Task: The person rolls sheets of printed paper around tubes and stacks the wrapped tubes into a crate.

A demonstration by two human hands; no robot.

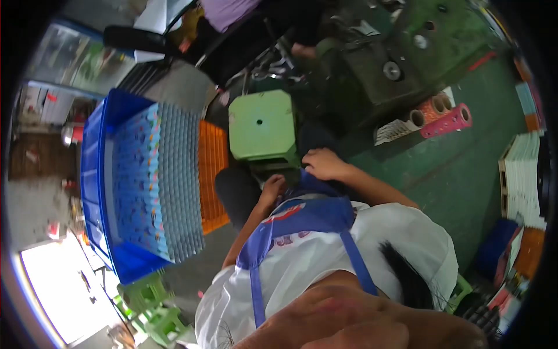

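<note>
My left hand (274, 187) lies low over my lap beside my dark-trousered left leg, its fingers loosely bent. Nothing shows in it, though part of the fingers is hard to make out. My right hand (324, 164) rests on my right thigh at the edge of the blue apron (314, 218), fingers apart and lying over the dark cloth. Just beyond both hands stands a light green plastic stool (261, 119) with a small hole in its top; neither hand visibly touches the seat.
To the left, a blue crate (96, 180) holds many stacked blue patterned pieces, beside an orange crate (214, 174). Several patterned rolls (446, 121) stand right of a dark green machine (372, 70). A person in purple (226, 11) is ahead. Pale stacks (523, 180) stand far right.
</note>
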